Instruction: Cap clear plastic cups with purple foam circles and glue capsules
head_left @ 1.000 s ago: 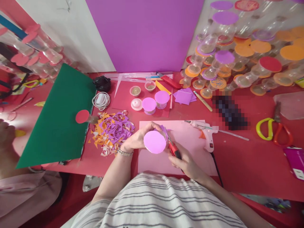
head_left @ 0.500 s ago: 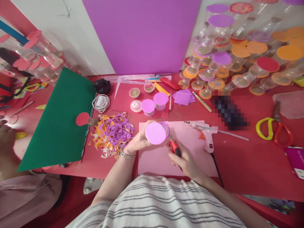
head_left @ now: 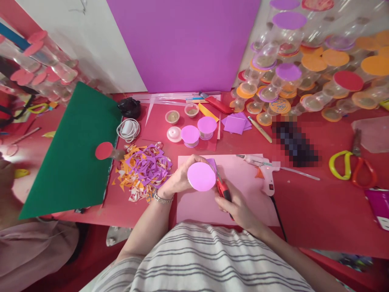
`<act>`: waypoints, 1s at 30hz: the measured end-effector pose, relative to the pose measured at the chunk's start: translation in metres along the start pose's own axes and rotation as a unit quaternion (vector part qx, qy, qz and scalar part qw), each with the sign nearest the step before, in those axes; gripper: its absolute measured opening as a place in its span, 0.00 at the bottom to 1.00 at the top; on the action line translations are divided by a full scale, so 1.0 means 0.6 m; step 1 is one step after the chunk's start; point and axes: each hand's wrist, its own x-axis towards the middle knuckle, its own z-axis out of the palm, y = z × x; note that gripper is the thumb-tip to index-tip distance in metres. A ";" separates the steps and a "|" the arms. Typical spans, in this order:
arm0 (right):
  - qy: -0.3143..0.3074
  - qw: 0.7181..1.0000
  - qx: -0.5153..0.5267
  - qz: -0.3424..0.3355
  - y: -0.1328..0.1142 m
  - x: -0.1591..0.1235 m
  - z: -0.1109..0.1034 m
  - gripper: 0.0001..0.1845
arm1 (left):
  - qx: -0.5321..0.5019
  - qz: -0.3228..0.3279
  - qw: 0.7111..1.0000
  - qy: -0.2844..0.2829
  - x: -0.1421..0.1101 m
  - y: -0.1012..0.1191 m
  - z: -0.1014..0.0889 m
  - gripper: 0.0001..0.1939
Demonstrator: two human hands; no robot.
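My left hand (head_left: 179,178) is closed around a piece topped with a round purple disc (head_left: 201,177); the part below the disc is hidden. A corner of purple foam sheet (head_left: 212,164) sticks out behind the disc on its right. In my closed right hand (head_left: 235,205) are red-and-black scissors (head_left: 223,190), their blades against the right edge of the purple sheet. Both hands are above a pale pink sheet (head_left: 194,211). Beyond them stand two small pieces with purple disc tops, one being a purple-topped piece (head_left: 190,135), beside a pink dome-shaped cap (head_left: 174,134).
Purple and orange scraps (head_left: 148,166) are heaped left of my hands, near a green board (head_left: 75,158). A glue gun (head_left: 264,170) with a black cord lies to the right. Farther right are large scissors (head_left: 352,166) and stacked clear hourglass shapes (head_left: 288,77). A co-worker's arm (head_left: 9,190) shows at far left.
The held disc has tilted and moved slightly down and to the right, nearer the scissors. More of its top faces me, while my right hand stays almost in place.
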 end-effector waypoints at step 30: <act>0.011 0.999 0.036 -0.009 -0.008 0.002 0.003 0.15 | 0.027 -0.028 0.996 0.075 -0.004 -0.014 0.009 0.34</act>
